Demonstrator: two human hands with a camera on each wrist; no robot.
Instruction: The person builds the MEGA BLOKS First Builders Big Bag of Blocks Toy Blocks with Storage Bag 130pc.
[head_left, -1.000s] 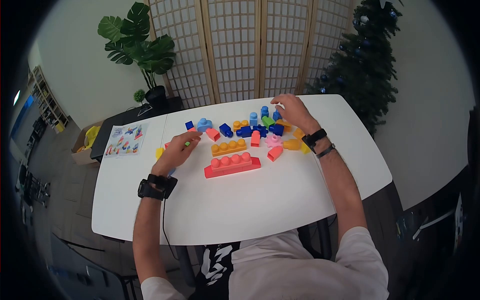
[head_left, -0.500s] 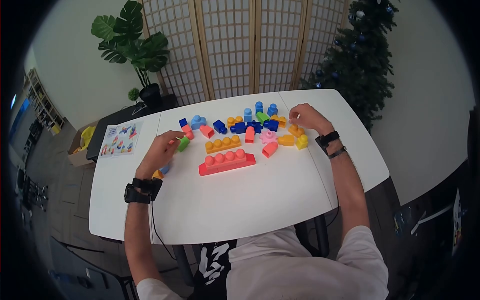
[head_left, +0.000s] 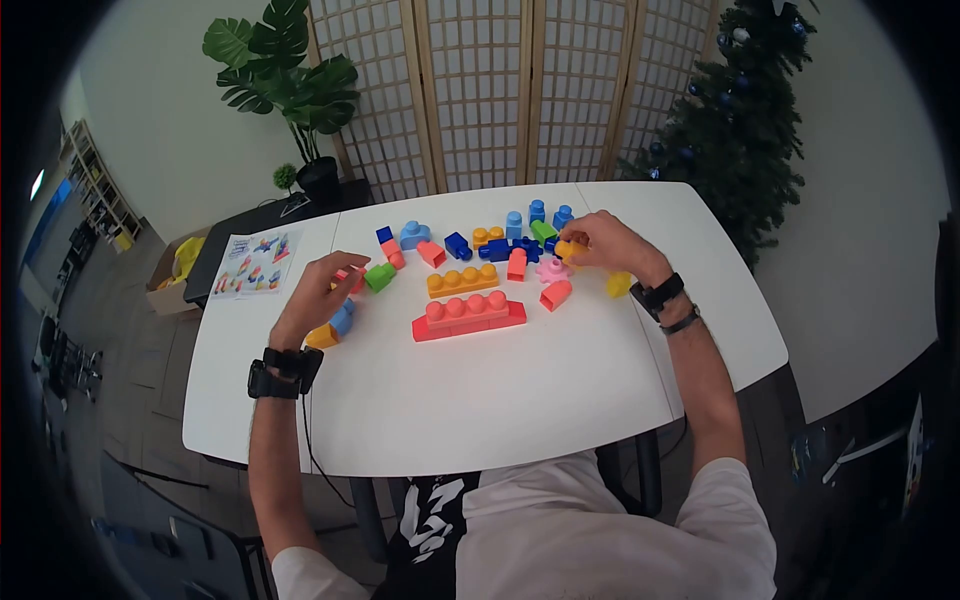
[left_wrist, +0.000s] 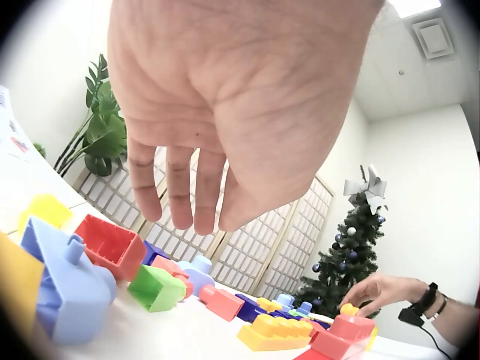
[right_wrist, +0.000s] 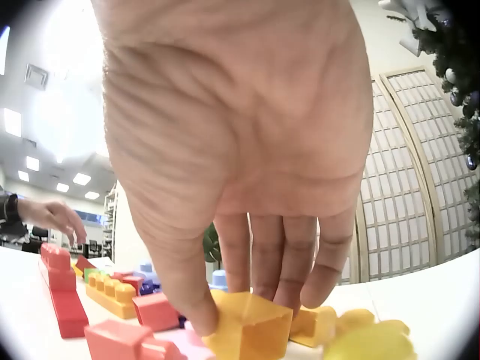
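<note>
My left hand (head_left: pixel 316 293) hangs above the left part of the white table, near a green block (head_left: pixel 380 277) and a red block. In the left wrist view its fingers droop loosely, holding nothing, and a light blue block (left_wrist: pixel 71 289) stands below. At the right, my right hand (head_left: pixel 615 245) pinches a yellow-orange block (head_left: pixel 569 251) between thumb and fingers. The right wrist view has the thumb on the near side of that block (right_wrist: pixel 249 328). Close by are a pink flower-shaped piece (head_left: pixel 552 270) and a yellow block (head_left: pixel 619 285).
A red four-stud assembly (head_left: pixel 468 316) lies mid-table, with an orange four-stud block (head_left: pixel 462 281) behind it. Blue blocks (head_left: pixel 514 225) stand farther back. A printed sheet (head_left: pixel 254 265) lies at the far left. A black wrist device with a cable is on the left wrist.
My right hand has moved down and inward from the back right, then closed on the yellow-orange block. My left hand has shifted slightly left, still holding nothing. The head view has swayed.
</note>
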